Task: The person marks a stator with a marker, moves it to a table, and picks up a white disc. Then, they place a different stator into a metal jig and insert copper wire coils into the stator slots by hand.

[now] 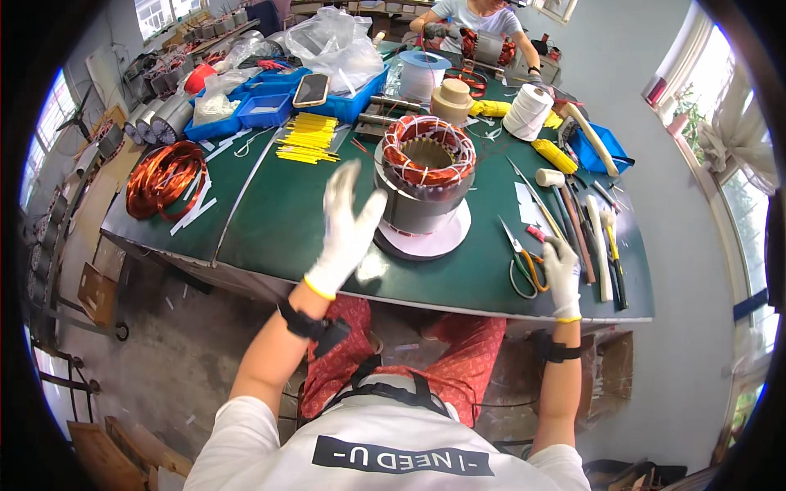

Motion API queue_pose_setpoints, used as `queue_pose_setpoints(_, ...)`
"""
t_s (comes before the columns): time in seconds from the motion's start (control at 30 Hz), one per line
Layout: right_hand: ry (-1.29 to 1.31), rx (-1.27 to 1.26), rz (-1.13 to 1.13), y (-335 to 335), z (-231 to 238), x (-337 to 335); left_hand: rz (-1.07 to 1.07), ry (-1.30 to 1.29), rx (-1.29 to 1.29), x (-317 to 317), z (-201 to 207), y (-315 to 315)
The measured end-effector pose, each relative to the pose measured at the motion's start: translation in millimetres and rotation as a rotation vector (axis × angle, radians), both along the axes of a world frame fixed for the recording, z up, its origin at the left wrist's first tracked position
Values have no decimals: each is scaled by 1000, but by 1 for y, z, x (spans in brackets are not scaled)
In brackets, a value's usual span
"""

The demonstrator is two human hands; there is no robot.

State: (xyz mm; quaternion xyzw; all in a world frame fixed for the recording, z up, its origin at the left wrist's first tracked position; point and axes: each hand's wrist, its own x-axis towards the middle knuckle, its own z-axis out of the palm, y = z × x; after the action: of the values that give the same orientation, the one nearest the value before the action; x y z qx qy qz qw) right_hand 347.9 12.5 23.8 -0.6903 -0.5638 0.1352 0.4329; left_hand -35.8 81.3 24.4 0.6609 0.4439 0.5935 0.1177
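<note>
A motor stator (419, 196) with a grey core stands upright on a round white-topped base (426, 239). Its copper windings, laced with white cord, ring the top. My left hand (345, 231), in a white glove, is just left of the stator, with its fingers spread and nothing in them. My right hand (562, 274), gloved too, is low over the tools at the table's right, fingers bent. Whatever they may hold is hidden. Scissors (524, 263) with orange and green handles lie left of it, and a small red-handled piece (535, 233) is at its fingertips.
A green table (286, 229) carries copper wire coils (168, 182), yellow strips (307, 137), blue bins (266, 110) and a phone (312, 90). White cord (529, 113) stands behind the stator. Mallets and rods (598, 245) line the right side. Across the table a co-worker (483, 20) handles another stator (489, 49).
</note>
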Motion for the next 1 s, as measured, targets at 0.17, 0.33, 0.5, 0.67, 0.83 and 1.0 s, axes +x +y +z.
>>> queue_pose_setpoints(0.17,-92,-41,134,-15,-9,-44,-240,160,215,26,65,20)
queue_pose_setpoints(0.33,-429,240,56,-20,-54,-75,-72,339,458,-5,89,-20)
queue_pose_setpoints(0.5,-415,229,60,-20,-55,-70,17,-184,323,-42,138,-76)
queue_pose_setpoints(0.67,-151,275,51,-16,-24,-102,13,-436,181,-44,115,-17)
queue_pose_setpoints(0.83,345,65,311,39,68,-161,-417,-153,-416,-11,83,85)
queue_pose_setpoints(1.0,331,83,622,92,119,-163,-801,-390,-562,26,77,109)
